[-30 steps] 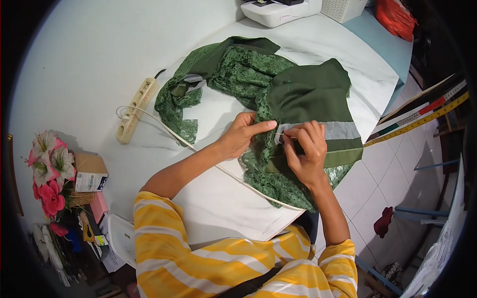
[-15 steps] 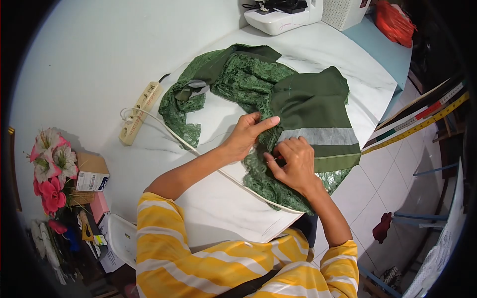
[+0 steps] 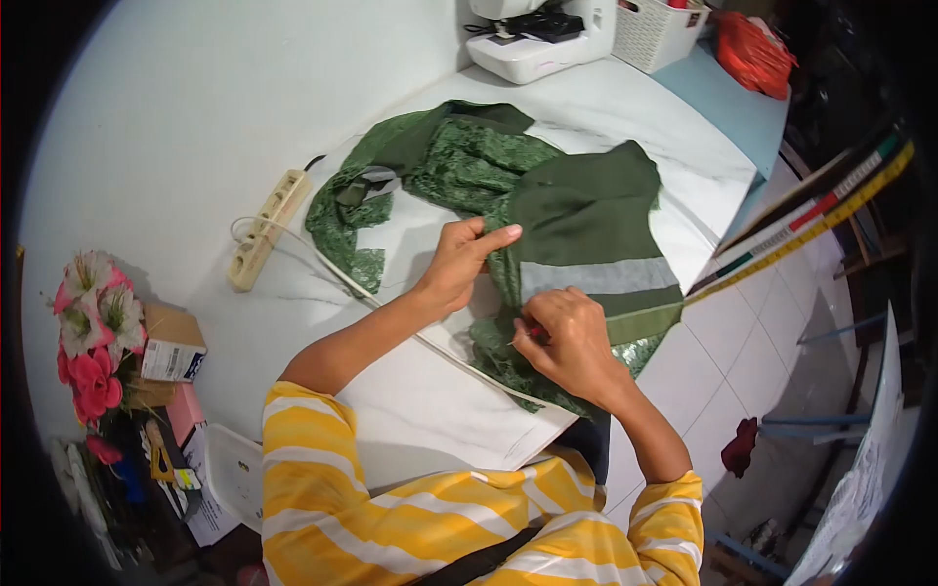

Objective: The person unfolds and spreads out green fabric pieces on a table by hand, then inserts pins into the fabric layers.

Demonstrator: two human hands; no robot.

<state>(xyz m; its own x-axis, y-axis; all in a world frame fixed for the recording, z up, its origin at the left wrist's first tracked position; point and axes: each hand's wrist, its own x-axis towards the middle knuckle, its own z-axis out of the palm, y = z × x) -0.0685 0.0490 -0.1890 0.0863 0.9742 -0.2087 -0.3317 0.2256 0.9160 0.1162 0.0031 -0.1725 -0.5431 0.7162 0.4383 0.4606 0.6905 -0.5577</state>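
A green garment [image 3: 586, 210] of plain cloth and lace, with a grey strip across it, is spread over the white table. My left hand [image 3: 454, 262] pinches the lace edge beside the plain panel, thumb on top. Below it and to the right, my right hand [image 3: 570, 337] is closed around a small red-handled tool [image 3: 537, 333] at the lower part of the lace. Most of that tool is hidden by the fingers, so its kind does not show. A loop of lace lies at the garment's far left.
A power strip [image 3: 269, 230] with a pale cable [image 3: 440, 345] lies on the left of the table [image 3: 713, 176]. Beyond the garment stand a white sewing machine [image 3: 532, 61] and a white basket [image 3: 653, 37]. Flowers [image 3: 93, 361] and a cardboard box [image 3: 174, 342] are at left.
The whole view has shifted a little. My right hand has drawn slightly down and away from my left hand, which keeps its pinch on the lace edge.
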